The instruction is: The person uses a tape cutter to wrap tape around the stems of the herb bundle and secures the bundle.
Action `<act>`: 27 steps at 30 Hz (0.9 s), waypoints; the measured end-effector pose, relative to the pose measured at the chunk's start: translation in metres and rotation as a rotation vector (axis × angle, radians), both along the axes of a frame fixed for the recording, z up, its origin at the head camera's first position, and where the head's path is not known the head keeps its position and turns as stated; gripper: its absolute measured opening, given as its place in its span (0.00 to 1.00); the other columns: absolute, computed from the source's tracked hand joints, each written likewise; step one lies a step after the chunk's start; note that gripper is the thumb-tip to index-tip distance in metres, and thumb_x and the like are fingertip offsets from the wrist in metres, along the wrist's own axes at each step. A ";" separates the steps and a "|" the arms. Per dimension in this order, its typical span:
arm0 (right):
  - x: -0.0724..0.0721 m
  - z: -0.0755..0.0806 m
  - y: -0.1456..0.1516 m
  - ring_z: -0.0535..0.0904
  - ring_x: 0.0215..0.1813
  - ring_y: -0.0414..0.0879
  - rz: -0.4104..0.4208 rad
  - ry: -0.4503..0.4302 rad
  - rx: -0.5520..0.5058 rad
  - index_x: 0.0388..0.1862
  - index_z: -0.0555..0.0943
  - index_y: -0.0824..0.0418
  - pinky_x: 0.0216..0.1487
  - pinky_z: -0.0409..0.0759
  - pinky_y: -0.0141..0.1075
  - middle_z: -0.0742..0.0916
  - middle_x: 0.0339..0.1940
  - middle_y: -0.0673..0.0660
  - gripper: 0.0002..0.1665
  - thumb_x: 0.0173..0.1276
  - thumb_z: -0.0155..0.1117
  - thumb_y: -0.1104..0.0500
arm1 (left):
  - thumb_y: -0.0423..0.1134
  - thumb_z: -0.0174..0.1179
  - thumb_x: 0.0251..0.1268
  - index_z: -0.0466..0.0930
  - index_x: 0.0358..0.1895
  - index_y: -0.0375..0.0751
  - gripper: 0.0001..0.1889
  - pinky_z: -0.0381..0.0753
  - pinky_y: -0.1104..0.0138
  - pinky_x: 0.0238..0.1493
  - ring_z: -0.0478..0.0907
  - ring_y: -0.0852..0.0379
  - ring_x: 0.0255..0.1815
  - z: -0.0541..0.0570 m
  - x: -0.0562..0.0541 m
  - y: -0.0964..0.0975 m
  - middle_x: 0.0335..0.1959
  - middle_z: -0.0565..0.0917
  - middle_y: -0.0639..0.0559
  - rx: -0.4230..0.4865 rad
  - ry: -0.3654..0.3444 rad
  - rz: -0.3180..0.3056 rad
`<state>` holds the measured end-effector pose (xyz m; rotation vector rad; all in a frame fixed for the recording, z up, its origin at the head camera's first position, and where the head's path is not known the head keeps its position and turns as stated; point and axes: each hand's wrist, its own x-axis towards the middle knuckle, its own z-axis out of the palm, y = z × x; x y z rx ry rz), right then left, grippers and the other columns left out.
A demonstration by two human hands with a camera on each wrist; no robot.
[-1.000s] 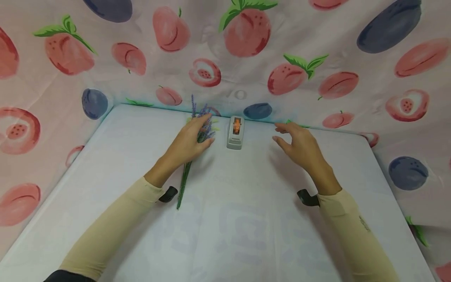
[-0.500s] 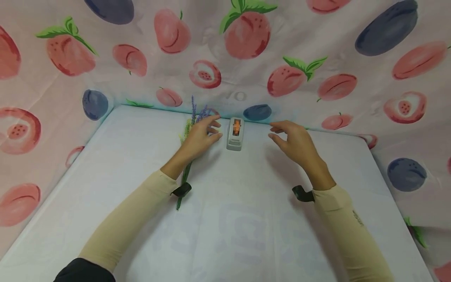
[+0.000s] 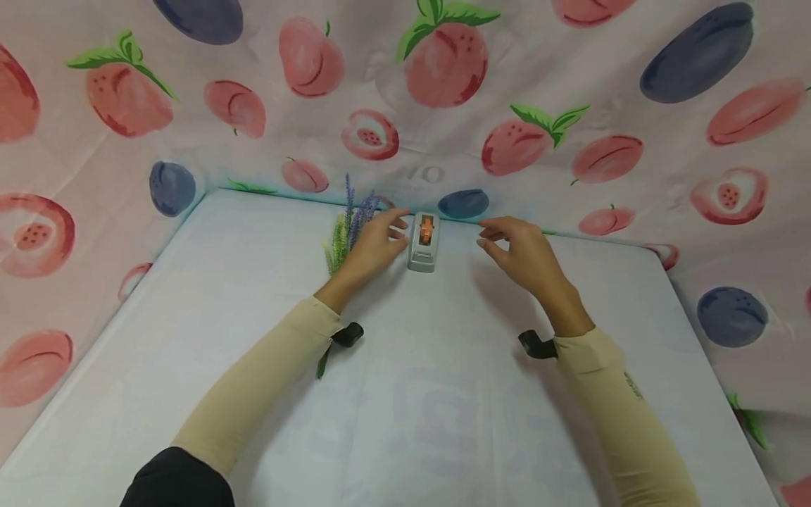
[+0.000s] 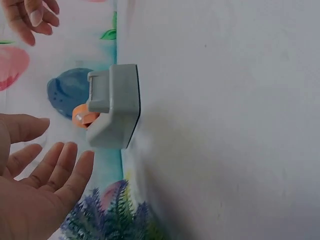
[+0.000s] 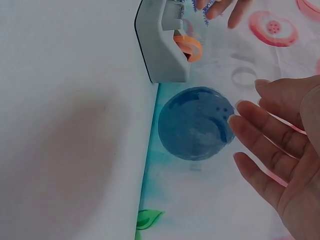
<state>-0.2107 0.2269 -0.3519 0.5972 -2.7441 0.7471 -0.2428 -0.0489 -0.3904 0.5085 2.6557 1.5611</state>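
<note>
A grey tape dispenser [image 3: 423,243] with an orange core stands near the back edge of the table. My left hand [image 3: 381,239] is close to its left side, fingers loosely bent and holding nothing. In the left wrist view the dispenser [image 4: 117,105] lies just beyond my fingertips. To the right of the dispenser, my right hand [image 3: 522,253] hovers with thumb and fingers apart and nothing between them. The right wrist view shows the dispenser [image 5: 165,45] past those fingers. Beneath my left hand and forearm lies a bunch of artificial lavender [image 3: 345,232], its stems partly hidden.
The white-covered table [image 3: 443,394] ends at the back against a hanging cloth [image 3: 253,148] printed with peaches and dark blue fruit. A black wrist mount [image 3: 347,334] sticks out under the left sleeve, another mount [image 3: 537,345] under the right.
My left hand has moved right, from over the lavender to beside the tape dispenser. My right hand has drifted slightly left toward it. Dispenser and lavender stay put.
</note>
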 end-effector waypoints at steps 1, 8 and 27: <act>-0.001 -0.001 0.000 0.87 0.50 0.55 -0.001 -0.003 -0.003 0.60 0.83 0.65 0.56 0.80 0.54 0.90 0.47 0.61 0.21 0.70 0.70 0.59 | 0.28 0.59 0.71 0.68 0.74 0.39 0.29 0.81 0.54 0.55 0.81 0.43 0.56 -0.001 -0.001 0.002 0.58 0.80 0.37 -0.003 -0.002 -0.002; -0.007 -0.004 -0.004 0.86 0.51 0.54 -0.012 -0.035 0.008 0.61 0.83 0.63 0.58 0.80 0.53 0.90 0.48 0.60 0.22 0.70 0.70 0.58 | 0.28 0.59 0.72 0.68 0.75 0.40 0.29 0.80 0.55 0.56 0.80 0.45 0.57 -0.009 -0.007 0.011 0.57 0.79 0.39 -0.003 -0.024 -0.007; -0.023 -0.013 -0.027 0.86 0.52 0.52 0.018 -0.129 -0.009 0.62 0.83 0.62 0.59 0.79 0.50 0.90 0.49 0.59 0.21 0.72 0.68 0.59 | 0.28 0.57 0.72 0.66 0.75 0.41 0.29 0.80 0.57 0.48 0.78 0.50 0.53 -0.019 -0.013 0.021 0.55 0.79 0.43 0.078 -0.157 0.026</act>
